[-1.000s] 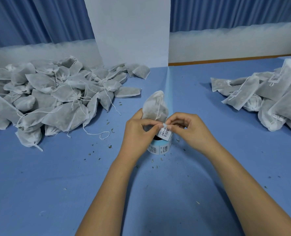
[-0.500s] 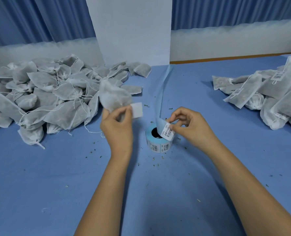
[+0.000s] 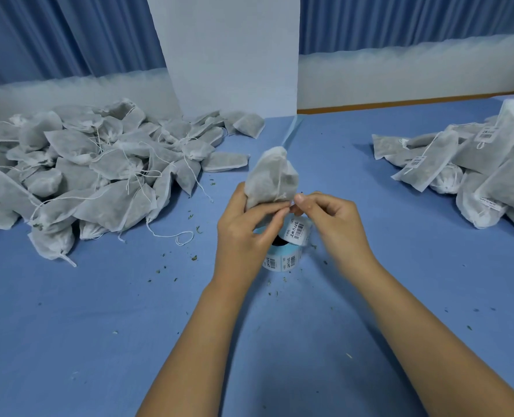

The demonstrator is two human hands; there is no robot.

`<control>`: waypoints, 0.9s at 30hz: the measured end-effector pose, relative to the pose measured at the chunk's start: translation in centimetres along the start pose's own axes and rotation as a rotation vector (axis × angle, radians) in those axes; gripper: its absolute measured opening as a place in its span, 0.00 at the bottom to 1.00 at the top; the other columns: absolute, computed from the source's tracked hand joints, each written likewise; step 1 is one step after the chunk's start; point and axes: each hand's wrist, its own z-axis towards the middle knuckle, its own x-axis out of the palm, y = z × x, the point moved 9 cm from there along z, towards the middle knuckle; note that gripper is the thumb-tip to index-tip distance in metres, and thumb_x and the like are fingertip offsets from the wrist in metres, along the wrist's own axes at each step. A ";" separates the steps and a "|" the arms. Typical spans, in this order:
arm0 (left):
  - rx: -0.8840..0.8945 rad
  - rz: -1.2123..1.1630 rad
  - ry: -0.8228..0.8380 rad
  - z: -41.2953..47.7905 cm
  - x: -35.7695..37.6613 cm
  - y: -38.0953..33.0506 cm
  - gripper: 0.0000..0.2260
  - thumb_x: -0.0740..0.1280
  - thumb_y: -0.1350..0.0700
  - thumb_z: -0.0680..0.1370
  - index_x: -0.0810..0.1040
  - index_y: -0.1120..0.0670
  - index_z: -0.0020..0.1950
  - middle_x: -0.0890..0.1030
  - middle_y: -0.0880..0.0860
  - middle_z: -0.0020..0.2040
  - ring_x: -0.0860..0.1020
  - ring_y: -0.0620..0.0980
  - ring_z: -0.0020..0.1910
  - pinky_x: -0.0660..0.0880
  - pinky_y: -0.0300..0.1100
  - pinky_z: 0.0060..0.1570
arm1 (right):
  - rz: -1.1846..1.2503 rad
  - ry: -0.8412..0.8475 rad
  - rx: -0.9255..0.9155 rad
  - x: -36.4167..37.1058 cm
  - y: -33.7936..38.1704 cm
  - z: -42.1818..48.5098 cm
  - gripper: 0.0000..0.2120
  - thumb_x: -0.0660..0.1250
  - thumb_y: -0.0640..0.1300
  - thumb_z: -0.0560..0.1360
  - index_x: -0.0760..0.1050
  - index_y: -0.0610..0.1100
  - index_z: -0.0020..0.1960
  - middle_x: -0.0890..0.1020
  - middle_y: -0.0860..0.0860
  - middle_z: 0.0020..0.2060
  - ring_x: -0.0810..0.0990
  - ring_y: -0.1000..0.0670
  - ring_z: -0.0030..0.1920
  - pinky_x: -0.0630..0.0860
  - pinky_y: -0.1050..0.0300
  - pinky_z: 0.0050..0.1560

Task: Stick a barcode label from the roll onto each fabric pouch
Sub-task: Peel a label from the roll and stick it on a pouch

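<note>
A blue cloth covers the worktop (image 3: pixel 99 326), with blue curtains (image 3: pixel 69 34) and a white panel (image 3: pixel 228 55) standing behind it.

The left hand (image 3: pixel 246 233) grips the lower end of a grey fabric pouch (image 3: pixel 272 179), fingers curled round it, so that the pouch stands upright above the knuckles. The right hand (image 3: pixel 331 218) meets it at the pouch's lower corner, thumb and forefinger pinching the top edge of a barcode label (image 3: pixel 297 233) that hangs below the fingertips. Whether the label already touches the pouch cannot be told.

Just beneath both hands the label roll (image 3: pixel 283 258) lies flat on the worktop, partly hidden by the left hand. A pale backing strip (image 3: pixel 290 130) runs off behind the pouch toward the panel.

To the left lies a big heap of plain pouches (image 3: pixel 84 176) with loose strings; one string loop (image 3: pixel 183 236) trails nearest the left hand. To the right, well apart, is a smaller heap of labelled pouches (image 3: pixel 475 164), cut off by the frame's edge. Green crumbs (image 3: pixel 194 258) dot the cloth around the roll. Between the heaps and toward the near edge there is bare cloth under both forearms.
</note>
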 end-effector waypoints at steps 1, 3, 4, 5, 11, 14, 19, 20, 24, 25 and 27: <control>-0.007 -0.005 0.010 0.0 0.1 0.0 0.06 0.73 0.65 0.73 0.85 0.60 0.49 0.77 0.55 0.51 0.77 0.43 0.51 0.76 0.34 0.52 | 0.031 0.000 0.024 0.0 -0.2 0.0 0.12 0.67 0.42 0.76 0.81 0.47 0.35 0.82 0.54 0.33 0.78 0.52 0.42 0.74 0.54 0.50; -0.076 -0.044 0.016 0.1 0.0 0.4 0.07 0.74 0.63 0.72 0.85 0.58 0.49 0.76 0.54 0.50 0.78 0.44 0.51 0.76 0.35 0.51 | 0.109 0.007 0.075 0.0 -0.6 -0.1 0.12 0.66 0.39 0.76 0.80 0.45 0.34 0.80 0.54 0.32 0.77 0.56 0.37 0.73 0.64 0.43; -0.130 -0.075 0.006 0.2 -0.2 0.7 0.07 0.75 0.62 0.72 0.85 0.57 0.50 0.76 0.52 0.50 0.78 0.44 0.51 0.76 0.34 0.51 | 0.135 0.002 0.094 -0.1 -0.7 -0.1 0.12 0.66 0.38 0.76 0.80 0.45 0.34 0.79 0.55 0.31 0.75 0.58 0.35 0.71 0.68 0.41; -0.193 -0.115 -0.012 0.1 -0.4 1.1 0.08 0.75 0.61 0.72 0.85 0.54 0.50 0.75 0.50 0.50 0.77 0.42 0.52 0.75 0.34 0.50 | 0.147 -0.027 0.113 -0.5 -0.8 0.0 0.13 0.65 0.37 0.76 0.79 0.45 0.34 0.78 0.55 0.30 0.74 0.59 0.33 0.69 0.69 0.39; -0.483 -0.282 -0.118 -0.1 -1.8 3.2 0.14 0.68 0.63 0.78 0.82 0.43 0.54 0.79 0.47 0.54 0.79 0.43 0.54 0.76 0.46 0.58 | 0.202 -0.251 0.031 -4.2 0.5 0.6 0.09 0.65 0.42 0.73 0.73 0.46 0.34 0.73 0.55 0.31 0.70 0.57 0.35 0.66 0.66 0.41; -0.483 -0.325 -0.012 0.1 -0.9 2.7 0.21 0.69 0.66 0.75 0.78 0.43 0.62 0.79 0.40 0.61 0.75 0.38 0.63 0.72 0.46 0.66 | 0.115 -0.071 -0.207 -2.0 3.1 0.0 0.08 0.66 0.42 0.72 0.73 0.47 0.35 0.73 0.56 0.35 0.70 0.55 0.40 0.66 0.63 0.46; -0.502 -0.375 0.175 -0.5 1.5 2.0 0.24 0.70 0.59 0.72 0.77 0.40 0.64 0.81 0.46 0.59 0.79 0.45 0.58 0.78 0.52 0.58 | -0.127 0.055 -0.284 1.0 3.4 -1.0 0.05 0.69 0.44 0.71 0.75 0.52 0.38 0.73 0.55 0.44 0.71 0.54 0.52 0.65 0.66 0.56; -0.481 -0.363 0.192 -0.6 1.7 1.8 0.23 0.70 0.59 0.72 0.76 0.40 0.64 0.81 0.47 0.59 0.79 0.46 0.58 0.77 0.51 0.59 | -0.168 0.035 -0.290 1.0 3.4 -1.0 0.06 0.69 0.45 0.71 0.74 0.54 0.39 0.73 0.56 0.45 0.71 0.54 0.53 0.65 0.67 0.57; -0.391 -0.319 0.225 -0.3 2.0 1.0 0.25 0.70 0.61 0.71 0.74 0.38 0.63 0.80 0.47 0.58 0.78 0.40 0.57 0.74 0.34 0.56 | -0.251 -0.044 -0.324 0.1 3.3 -0.9 0.05 0.69 0.44 0.72 0.75 0.50 0.39 0.72 0.56 0.45 0.71 0.51 0.52 0.63 0.70 0.54; -0.368 -0.306 0.231 -0.3 2.0 0.8 0.26 0.70 0.62 0.71 0.74 0.38 0.63 0.80 0.46 0.58 0.78 0.38 0.57 0.72 0.31 0.56 | -0.267 -0.056 -0.331 0.0 3.3 -0.8 0.04 0.70 0.43 0.72 0.75 0.48 0.39 0.72 0.56 0.44 0.71 0.50 0.51 0.63 0.70 0.53; -0.346 -0.296 0.233 -0.3 2.0 0.7 0.27 0.70 0.63 0.70 0.73 0.37 0.63 0.79 0.45 0.57 0.78 0.38 0.57 0.71 0.29 0.55 | -0.300 -0.081 -0.349 -0.1 3.3 -0.8 0.04 0.70 0.42 0.72 0.76 0.45 0.39 0.72 0.55 0.43 0.72 0.51 0.49 0.63 0.70 0.50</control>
